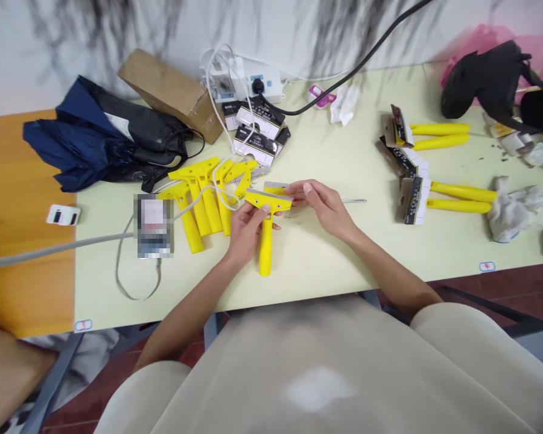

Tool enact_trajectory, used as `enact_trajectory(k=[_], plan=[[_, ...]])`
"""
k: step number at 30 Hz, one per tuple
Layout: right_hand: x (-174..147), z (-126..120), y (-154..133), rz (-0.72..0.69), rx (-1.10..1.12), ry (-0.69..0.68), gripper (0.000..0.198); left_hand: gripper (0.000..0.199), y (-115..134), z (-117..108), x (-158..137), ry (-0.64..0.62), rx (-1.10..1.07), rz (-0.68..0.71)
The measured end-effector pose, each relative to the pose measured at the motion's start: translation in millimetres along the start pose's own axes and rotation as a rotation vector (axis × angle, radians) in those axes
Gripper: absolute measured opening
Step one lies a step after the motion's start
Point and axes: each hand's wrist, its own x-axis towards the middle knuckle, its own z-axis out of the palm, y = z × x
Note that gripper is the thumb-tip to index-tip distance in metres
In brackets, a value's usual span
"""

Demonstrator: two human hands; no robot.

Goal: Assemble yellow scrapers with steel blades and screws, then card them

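My left hand (244,234) is closed around a yellow scraper (265,244), with its handle pointing toward me and its wide head facing away. My right hand (324,205) is beside the head's right end, fingers stretched out and thumb apart. Whether its fingertips touch the scraper is hard to tell. Just behind the held head lies another yellow piece with a grey strip (277,186), partly covered. Several more yellow scrapers (203,208) lie side by side to the left of my left hand. A thin metal rod (355,201) lies right of my right hand.
Black-and-white boxes (259,143) and a power strip (271,78) stand behind, with a cardboard box (172,90) and blue umbrella (76,141) to their left. Boxed scrapers (461,191) lie at right. A white cable (215,181) crosses the loose scrapers. Another person's limb (13,374) shows at lower left.
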Motion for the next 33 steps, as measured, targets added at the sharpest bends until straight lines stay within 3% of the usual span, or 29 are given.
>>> enact_trajectory(k=[4, 8, 11, 27, 33], plan=[[-5.1, -8.0, 5.6, -0.098, -0.111, 0.039, 0.042, 0.033, 0.5, -2.7, 3.1, 0.054, 0.001, 0.027], [-9.5, -15.7, 10.2, -0.336, -0.45, 0.04, 0.026, 0.03, 0.7, -4.4, 4.5, 0.089, -0.015, 0.039], [-9.8, -17.6, 11.5, -0.461, -0.559, 0.047, 0.021, 0.031, 0.5, -4.2, 4.1, 0.093, -0.025, 0.043], [-1.9, -35.4, 2.9, -0.427, -0.453, 0.292, 0.028, 0.032, -1.7, -3.8, 4.2, 0.079, -0.01, 0.06], [-0.1, -43.7, -2.5, -0.519, -0.48, 0.2, 0.02, 0.033, -1.5, -3.7, 5.3, 0.092, -0.01, 0.06]])
